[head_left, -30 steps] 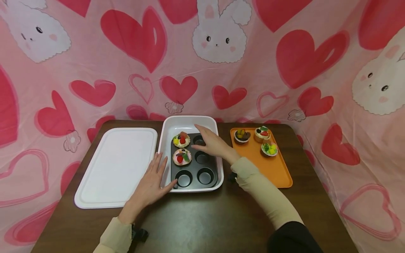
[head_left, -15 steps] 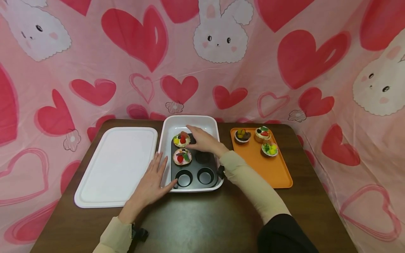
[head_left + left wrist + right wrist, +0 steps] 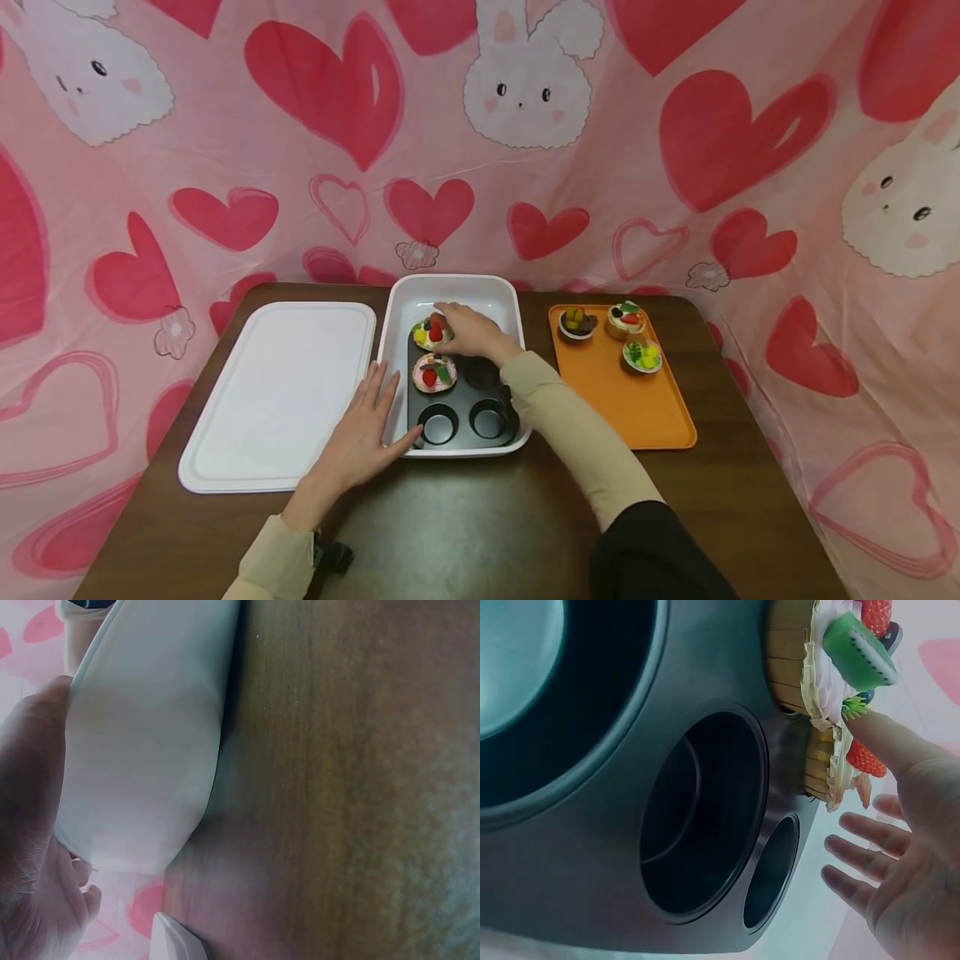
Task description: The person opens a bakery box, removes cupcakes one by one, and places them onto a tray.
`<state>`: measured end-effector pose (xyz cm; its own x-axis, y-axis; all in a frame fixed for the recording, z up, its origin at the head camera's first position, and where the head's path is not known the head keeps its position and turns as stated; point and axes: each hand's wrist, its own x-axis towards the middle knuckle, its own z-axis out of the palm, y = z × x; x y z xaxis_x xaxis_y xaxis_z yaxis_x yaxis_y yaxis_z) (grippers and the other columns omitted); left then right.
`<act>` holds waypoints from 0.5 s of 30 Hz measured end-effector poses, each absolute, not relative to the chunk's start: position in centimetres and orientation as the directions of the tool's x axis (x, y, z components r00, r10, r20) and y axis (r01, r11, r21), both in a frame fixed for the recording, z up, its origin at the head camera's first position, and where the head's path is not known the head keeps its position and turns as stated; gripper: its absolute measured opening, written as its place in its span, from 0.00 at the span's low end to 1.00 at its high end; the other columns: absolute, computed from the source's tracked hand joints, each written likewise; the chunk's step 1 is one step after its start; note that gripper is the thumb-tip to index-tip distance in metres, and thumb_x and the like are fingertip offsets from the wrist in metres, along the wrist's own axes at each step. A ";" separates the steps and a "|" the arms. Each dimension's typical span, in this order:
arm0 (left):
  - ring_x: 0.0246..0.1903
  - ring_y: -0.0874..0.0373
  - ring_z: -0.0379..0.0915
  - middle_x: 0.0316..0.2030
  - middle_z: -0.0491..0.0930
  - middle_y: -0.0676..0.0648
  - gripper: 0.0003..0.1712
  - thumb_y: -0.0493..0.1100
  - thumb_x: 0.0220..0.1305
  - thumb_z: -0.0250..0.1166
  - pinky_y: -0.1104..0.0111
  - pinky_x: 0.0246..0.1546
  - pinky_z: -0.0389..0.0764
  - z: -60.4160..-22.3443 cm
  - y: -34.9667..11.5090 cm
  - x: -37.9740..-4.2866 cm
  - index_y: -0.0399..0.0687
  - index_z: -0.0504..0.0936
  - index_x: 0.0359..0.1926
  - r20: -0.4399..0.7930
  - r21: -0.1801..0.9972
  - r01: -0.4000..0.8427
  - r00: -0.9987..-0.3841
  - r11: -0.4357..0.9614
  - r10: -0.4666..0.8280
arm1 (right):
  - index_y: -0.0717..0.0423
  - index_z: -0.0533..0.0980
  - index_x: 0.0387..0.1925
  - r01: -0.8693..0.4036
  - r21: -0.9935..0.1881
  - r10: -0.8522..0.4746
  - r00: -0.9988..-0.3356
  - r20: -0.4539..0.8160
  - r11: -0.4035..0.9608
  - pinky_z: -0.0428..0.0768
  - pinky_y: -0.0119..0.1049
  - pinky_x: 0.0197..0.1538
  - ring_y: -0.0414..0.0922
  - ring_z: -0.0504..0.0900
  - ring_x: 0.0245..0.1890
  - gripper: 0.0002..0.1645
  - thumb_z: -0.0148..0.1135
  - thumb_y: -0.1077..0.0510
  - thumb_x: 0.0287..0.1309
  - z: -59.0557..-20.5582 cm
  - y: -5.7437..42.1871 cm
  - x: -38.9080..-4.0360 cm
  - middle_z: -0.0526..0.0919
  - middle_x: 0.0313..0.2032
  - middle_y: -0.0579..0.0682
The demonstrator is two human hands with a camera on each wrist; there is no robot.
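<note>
The white tub (image 3: 453, 290) in front of you holds a six-cup muffin tin (image 3: 465, 410). Your left hand (image 3: 362, 437), fingers spread, rests at its near-left corner. Your right hand (image 3: 474, 332), thumb and fingers parted, reaches the fruit tart (image 3: 427, 335) in the far-left cup; contact is unclear.

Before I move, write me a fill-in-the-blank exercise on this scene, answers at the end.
1. The left hand touches a basin whose colour is ____.
2. Tarts sitting in the muffin tin number ____.
3. The orange tray lies on the person's ____ side of the basin.
4. Counting rows away from the person, the right hand is at the tart in row ____.

Missing words: white; two; right; three.
</note>
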<state>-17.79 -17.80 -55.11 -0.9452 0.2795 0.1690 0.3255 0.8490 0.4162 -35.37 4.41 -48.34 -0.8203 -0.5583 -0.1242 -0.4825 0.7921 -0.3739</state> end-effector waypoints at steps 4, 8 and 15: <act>0.89 0.34 0.42 0.90 0.47 0.36 0.59 0.70 0.68 0.68 0.36 0.83 0.61 -55.2 -17.8 -17.8 0.43 0.58 0.87 0.163 0.416 0.324 -0.946 0.849 0.281 | 0.56 0.63 0.84 -0.468 -0.352 -0.538 -0.833 -0.130 0.810 0.73 0.52 0.83 0.55 0.77 0.74 0.55 0.77 0.41 0.65 -48.5 4.0 -35.7 0.76 0.76 0.60; 0.89 0.34 0.42 0.90 0.46 0.37 0.59 0.70 0.69 0.67 0.36 0.82 0.61 -55.3 -17.7 -17.9 0.42 0.58 0.87 0.164 0.413 0.328 -0.944 0.849 0.285 | 0.57 0.65 0.82 -0.459 -0.329 -0.523 -0.841 -0.139 0.825 0.76 0.51 0.81 0.54 0.78 0.70 0.54 0.78 0.40 0.64 -48.8 3.7 -36.1 0.79 0.73 0.59; 0.89 0.34 0.42 0.90 0.46 0.37 0.59 0.69 0.68 0.67 0.36 0.83 0.60 -55.3 -17.7 -17.9 0.42 0.58 0.87 0.160 0.411 0.325 -0.945 0.852 0.284 | 0.57 0.74 0.73 -0.442 -0.338 -0.509 -0.848 -0.145 0.831 0.82 0.48 0.75 0.52 0.80 0.63 0.47 0.80 0.40 0.61 -48.9 3.4 -36.6 0.83 0.64 0.57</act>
